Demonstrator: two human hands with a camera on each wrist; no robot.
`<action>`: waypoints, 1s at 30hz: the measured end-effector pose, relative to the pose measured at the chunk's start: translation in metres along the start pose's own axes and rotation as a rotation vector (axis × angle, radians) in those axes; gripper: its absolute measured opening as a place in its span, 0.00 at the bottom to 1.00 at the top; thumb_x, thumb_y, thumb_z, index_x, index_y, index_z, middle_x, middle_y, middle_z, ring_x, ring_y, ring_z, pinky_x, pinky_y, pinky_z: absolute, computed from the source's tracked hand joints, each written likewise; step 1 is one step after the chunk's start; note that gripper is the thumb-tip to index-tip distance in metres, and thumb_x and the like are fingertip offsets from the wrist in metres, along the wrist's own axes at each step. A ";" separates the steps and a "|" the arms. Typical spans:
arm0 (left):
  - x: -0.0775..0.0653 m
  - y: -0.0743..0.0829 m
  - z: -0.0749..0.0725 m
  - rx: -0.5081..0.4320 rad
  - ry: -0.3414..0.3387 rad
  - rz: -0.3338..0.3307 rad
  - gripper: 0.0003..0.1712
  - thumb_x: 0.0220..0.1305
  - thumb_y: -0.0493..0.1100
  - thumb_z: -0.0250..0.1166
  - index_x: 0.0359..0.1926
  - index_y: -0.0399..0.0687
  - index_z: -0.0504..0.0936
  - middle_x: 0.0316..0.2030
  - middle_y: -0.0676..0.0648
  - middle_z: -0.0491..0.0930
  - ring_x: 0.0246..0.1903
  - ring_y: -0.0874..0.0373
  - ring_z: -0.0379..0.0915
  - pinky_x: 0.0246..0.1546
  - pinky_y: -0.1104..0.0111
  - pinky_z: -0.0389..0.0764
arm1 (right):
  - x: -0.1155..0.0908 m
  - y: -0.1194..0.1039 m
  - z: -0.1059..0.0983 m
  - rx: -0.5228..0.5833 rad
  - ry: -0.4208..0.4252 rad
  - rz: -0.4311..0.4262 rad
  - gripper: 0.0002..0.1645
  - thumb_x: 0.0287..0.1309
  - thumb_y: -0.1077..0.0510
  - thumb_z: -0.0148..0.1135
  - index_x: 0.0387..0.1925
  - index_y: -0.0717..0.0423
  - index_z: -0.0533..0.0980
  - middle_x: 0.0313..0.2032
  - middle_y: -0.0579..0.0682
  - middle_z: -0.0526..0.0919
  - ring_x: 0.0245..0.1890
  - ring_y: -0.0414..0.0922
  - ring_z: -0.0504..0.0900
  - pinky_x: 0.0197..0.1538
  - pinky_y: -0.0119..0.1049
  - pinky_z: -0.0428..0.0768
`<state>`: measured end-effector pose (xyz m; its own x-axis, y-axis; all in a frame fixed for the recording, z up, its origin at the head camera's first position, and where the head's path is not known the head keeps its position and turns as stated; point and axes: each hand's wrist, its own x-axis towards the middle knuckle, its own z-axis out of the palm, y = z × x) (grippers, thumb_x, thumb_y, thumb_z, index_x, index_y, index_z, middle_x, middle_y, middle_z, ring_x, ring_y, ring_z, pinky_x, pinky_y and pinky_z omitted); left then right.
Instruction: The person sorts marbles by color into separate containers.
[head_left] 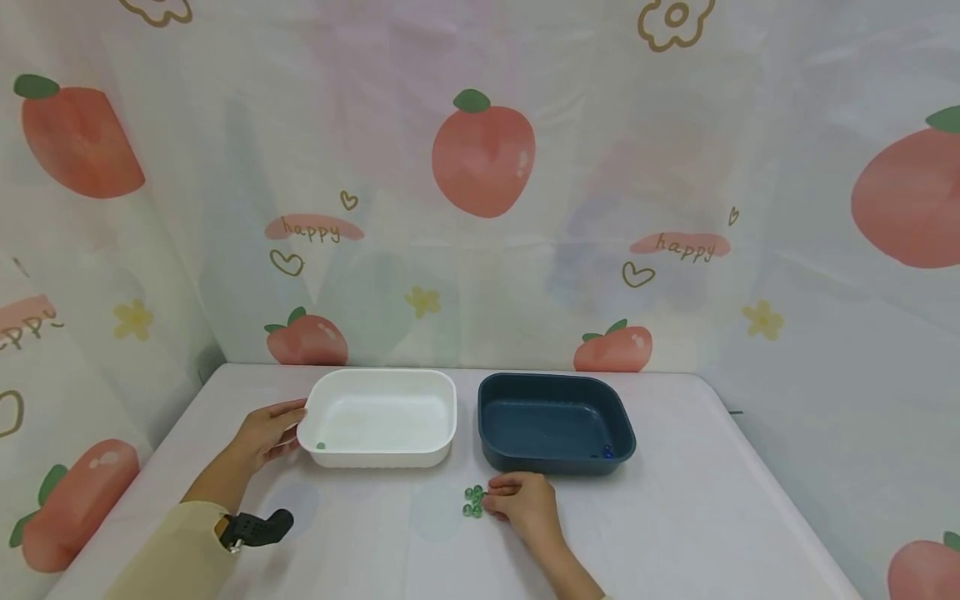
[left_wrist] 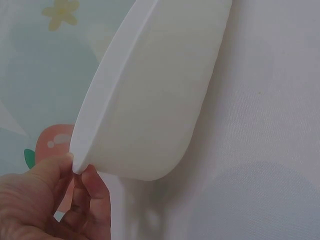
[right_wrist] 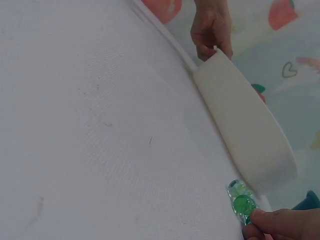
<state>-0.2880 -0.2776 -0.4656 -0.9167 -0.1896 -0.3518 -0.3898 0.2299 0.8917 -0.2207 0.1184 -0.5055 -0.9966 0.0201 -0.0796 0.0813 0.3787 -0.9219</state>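
Note:
My left hand [head_left: 266,433] pinches the left rim of a white plastic basin [head_left: 381,459] between thumb and fingers; the left wrist view shows this grip closely. Inside that basin lies one green marble [head_left: 321,446]. Just in front of the dark blue basin, my right hand [head_left: 528,507] is at a small cluster of green glass marbles [head_left: 468,493] on the table. In the right wrist view its thumb and finger pinch at a green marble [right_wrist: 244,204] at the cluster's edge; the fingers partly hide the contact.
The dark blue basin [head_left: 555,467] stands right of the white one, with a small gap between them. Blue marbles [head_left: 607,452] lie in its front right corner. A white cloth [head_left: 337,542] covers the table, and a fruit-printed curtain [head_left: 480,275] hangs behind it.

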 end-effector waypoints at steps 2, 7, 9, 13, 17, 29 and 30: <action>0.000 0.000 0.000 0.006 0.003 -0.003 0.31 0.72 0.51 0.58 0.70 0.40 0.66 0.60 0.34 0.72 0.37 0.61 0.76 0.37 0.70 0.81 | -0.001 -0.001 0.000 -0.005 0.004 -0.005 0.13 0.43 0.69 0.75 0.35 0.66 0.84 0.29 0.52 0.87 0.28 0.40 0.85 0.30 0.30 0.84; 0.000 0.001 0.000 0.005 0.002 -0.003 0.31 0.72 0.50 0.57 0.70 0.40 0.66 0.63 0.33 0.70 0.37 0.61 0.77 0.38 0.70 0.82 | -0.001 -0.001 0.001 -0.007 0.016 -0.019 0.12 0.42 0.69 0.74 0.34 0.66 0.84 0.27 0.52 0.87 0.27 0.40 0.85 0.30 0.29 0.84; -0.001 0.001 0.000 0.005 0.003 -0.006 0.31 0.73 0.50 0.57 0.70 0.40 0.66 0.63 0.33 0.70 0.36 0.62 0.77 0.38 0.70 0.82 | 0.000 0.000 0.002 -0.007 0.019 -0.024 0.12 0.42 0.69 0.75 0.34 0.66 0.84 0.27 0.52 0.87 0.27 0.40 0.85 0.30 0.29 0.84; 0.000 0.001 0.001 0.007 0.006 -0.013 0.31 0.73 0.49 0.57 0.70 0.40 0.66 0.63 0.33 0.69 0.37 0.61 0.77 0.38 0.70 0.82 | 0.000 0.001 0.001 -0.007 0.021 -0.027 0.13 0.42 0.69 0.75 0.34 0.66 0.84 0.27 0.51 0.87 0.27 0.40 0.85 0.30 0.29 0.84; -0.001 0.002 0.001 0.012 0.003 -0.013 0.31 0.73 0.49 0.57 0.70 0.41 0.66 0.63 0.33 0.69 0.37 0.61 0.77 0.38 0.70 0.82 | 0.000 0.002 0.001 0.001 0.015 -0.014 0.12 0.43 0.68 0.75 0.34 0.66 0.84 0.27 0.51 0.86 0.27 0.40 0.85 0.30 0.29 0.84; 0.001 0.001 0.000 -0.002 -0.004 -0.004 0.31 0.72 0.50 0.58 0.70 0.40 0.66 0.58 0.36 0.75 0.35 0.61 0.76 0.36 0.70 0.82 | -0.002 0.000 -0.002 0.032 0.006 0.025 0.12 0.45 0.66 0.75 0.34 0.67 0.84 0.26 0.52 0.87 0.26 0.41 0.86 0.30 0.30 0.84; 0.002 0.000 0.000 -0.003 -0.005 -0.004 0.31 0.72 0.50 0.58 0.70 0.40 0.66 0.57 0.37 0.75 0.35 0.61 0.76 0.36 0.70 0.82 | -0.002 0.000 -0.002 0.039 0.000 0.031 0.12 0.46 0.66 0.74 0.34 0.68 0.84 0.26 0.52 0.87 0.26 0.41 0.87 0.30 0.31 0.85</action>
<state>-0.2896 -0.2782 -0.4657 -0.9155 -0.1860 -0.3567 -0.3933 0.2267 0.8910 -0.2184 0.1204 -0.5042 -0.9936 0.0316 -0.1086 0.1128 0.3416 -0.9330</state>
